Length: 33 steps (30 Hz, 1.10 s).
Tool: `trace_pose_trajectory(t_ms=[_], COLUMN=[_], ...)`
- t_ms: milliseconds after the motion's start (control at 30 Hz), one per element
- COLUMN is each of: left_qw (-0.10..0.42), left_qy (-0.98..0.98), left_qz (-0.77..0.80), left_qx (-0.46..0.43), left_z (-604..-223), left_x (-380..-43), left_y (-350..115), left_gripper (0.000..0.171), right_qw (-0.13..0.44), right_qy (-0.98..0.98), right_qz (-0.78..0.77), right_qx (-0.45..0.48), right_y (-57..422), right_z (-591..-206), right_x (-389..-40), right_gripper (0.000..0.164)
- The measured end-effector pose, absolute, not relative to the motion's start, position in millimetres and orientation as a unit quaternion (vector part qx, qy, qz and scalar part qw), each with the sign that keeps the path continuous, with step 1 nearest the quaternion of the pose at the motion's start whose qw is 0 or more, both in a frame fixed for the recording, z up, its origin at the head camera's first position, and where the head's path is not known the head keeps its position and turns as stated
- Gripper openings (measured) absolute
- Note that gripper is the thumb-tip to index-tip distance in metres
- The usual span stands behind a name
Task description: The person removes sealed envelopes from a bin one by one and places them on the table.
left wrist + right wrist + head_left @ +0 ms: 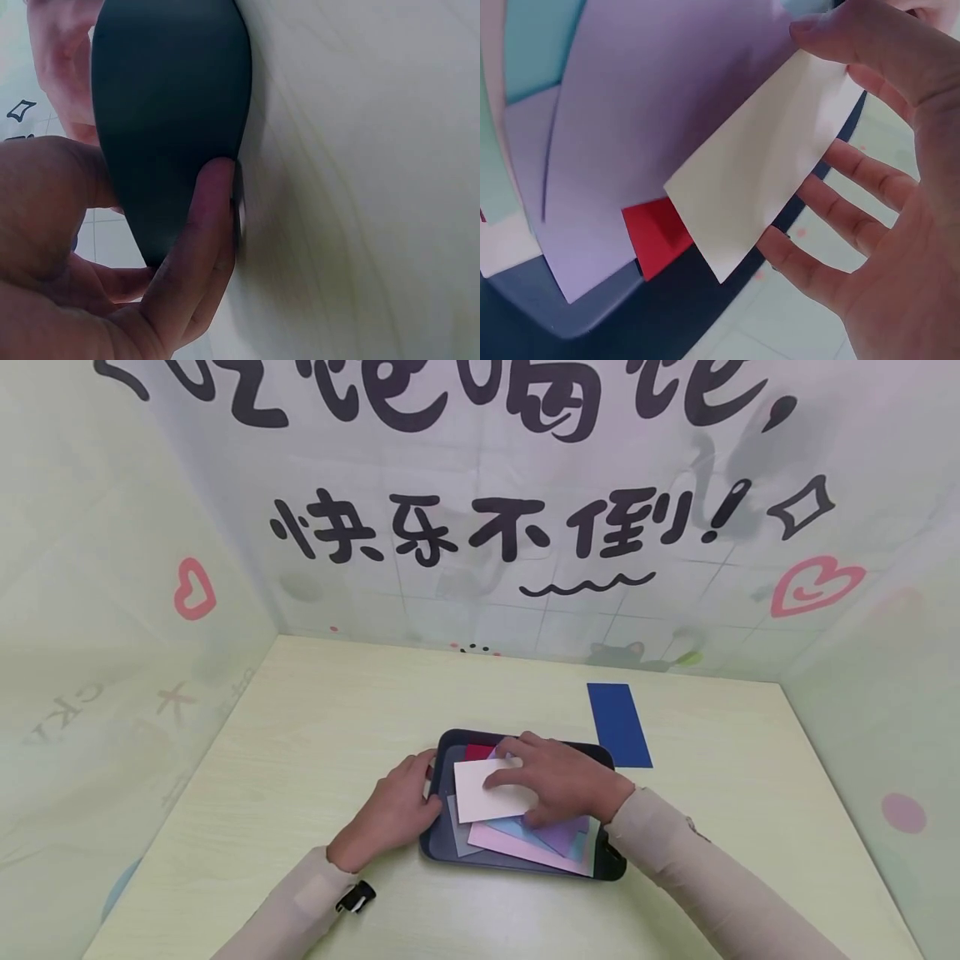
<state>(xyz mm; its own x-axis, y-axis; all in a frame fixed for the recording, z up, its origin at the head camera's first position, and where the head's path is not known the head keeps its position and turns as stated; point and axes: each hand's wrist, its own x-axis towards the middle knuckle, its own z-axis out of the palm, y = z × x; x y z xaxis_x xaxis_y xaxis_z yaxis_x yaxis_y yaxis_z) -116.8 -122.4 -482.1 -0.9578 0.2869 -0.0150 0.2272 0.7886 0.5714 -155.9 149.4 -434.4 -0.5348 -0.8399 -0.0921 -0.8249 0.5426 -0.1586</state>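
On top of the loose stack in the dark tray [442,752], a cream card [491,789] lies under the right hand [558,781], whose grip pinches its far edge between thumb and fingers, as the right wrist view shows. It looks thin, light and springy, likely to bend or slip; an edge pinch near a corner seems best. Its face is plain and pale, with crisp corners. The left hand [397,806] grips the tray's left rim, steadying it on the desk [300,735].
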Motion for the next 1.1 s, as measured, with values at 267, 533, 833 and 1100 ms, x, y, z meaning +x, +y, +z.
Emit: trace_pose_trajectory(t_ms=[267, 533, 833, 1100], left_qw=[0.044, 0.054, 0.053, 0.051], left_qy=[0.944, 0.942, 0.941, 0.940], left_qz=[0.299, 0.305, 0.308, 0.310], left_qx=[0.135, 0.131, 0.132, 0.137], left_z=[-480.7, -480.5, -481.0, -481.2], left_x=[-118.1, -118.8, -119.4, -118.7], left_y=[-121.2, -121.6, -123.0, -123.8], left_gripper=[0.060, 0.061, 0.060, 0.060], right_qw=[0.069, 0.035, 0.015, 0.016], right_qy=[0.886, 0.889, 0.898, 0.913], right_qz=[-0.053, -0.068, -0.063, -0.086], right_qx=[-0.456, -0.451, -0.434, -0.400], right_y=[157.9, 175.0, 191.5, 208.9], right_z=[-427.7, -416.8, -408.5, -411.4], right_x=[-163.2, -170.5, -179.6, -186.0], right_gripper=[0.055, 0.054, 0.054, 0.052])
